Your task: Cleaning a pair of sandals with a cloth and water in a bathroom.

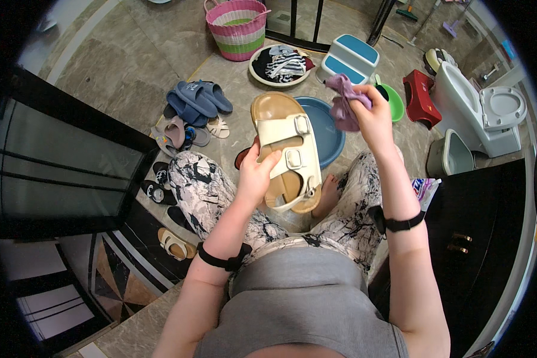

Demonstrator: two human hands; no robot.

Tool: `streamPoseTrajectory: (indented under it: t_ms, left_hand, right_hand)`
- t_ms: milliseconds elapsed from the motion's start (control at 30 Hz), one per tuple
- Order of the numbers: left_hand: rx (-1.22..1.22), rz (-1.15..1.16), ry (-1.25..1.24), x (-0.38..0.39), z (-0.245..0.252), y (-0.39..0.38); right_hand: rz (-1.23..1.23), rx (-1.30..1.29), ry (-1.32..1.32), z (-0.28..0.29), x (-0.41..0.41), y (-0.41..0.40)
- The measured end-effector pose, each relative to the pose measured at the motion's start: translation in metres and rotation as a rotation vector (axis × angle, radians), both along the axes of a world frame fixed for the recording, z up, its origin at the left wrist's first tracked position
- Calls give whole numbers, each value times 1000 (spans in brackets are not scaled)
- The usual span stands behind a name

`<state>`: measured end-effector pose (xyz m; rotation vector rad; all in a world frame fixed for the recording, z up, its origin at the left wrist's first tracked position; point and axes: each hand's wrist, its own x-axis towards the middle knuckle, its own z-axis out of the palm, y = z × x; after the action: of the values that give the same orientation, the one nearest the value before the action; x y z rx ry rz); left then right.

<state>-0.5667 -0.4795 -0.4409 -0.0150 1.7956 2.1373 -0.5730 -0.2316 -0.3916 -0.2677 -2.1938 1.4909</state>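
A cream two-buckle sandal (pixel 274 131) with a tan footbed is held upright above my knees, its toe end away from me. My left hand (pixel 256 172) grips it by the left edge, thumb over the strap near the lower buckle. Up and to the right, my right hand (pixel 372 114) pinches a crumpled purple cloth (pixel 345 105), apart from the sandal. Beneath both, a round blue basin (pixel 326 129) stands on the floor, partly hidden by the sandal. A similar cream sandal (pixel 176 244) lies on the dark step at lower left.
Blue slippers (pixel 197 100) and other footwear are heaped at left. Beyond the basin are a tray of clothes (pixel 254 74), a woven basket (pixel 237 44) and a blue-white step stool (pixel 358 56). A green basin (pixel 397 103), red stool (pixel 418 100), bin (pixel 436 154) and toilet (pixel 461 103) stand at right.
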Motion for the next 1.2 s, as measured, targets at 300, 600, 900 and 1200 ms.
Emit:
streamPoseTrajectory:
  t_ms: [300,600,900,1200]
  left_hand:
    - [289,217,-213,-28,-1,-15]
    - [419,180,-350,-30,-3,-16]
    - [888,-272,-222,-6,10,-28]
    - [704,-147,-292,-6,11,-7]
  right_hand:
    - [205,515,259,-24,93,-66]
    - [168,1133,224,-43,78,-99]
    - [111,694,425,-24,71,-103]
    - [404,464,166,-23,72,-107]
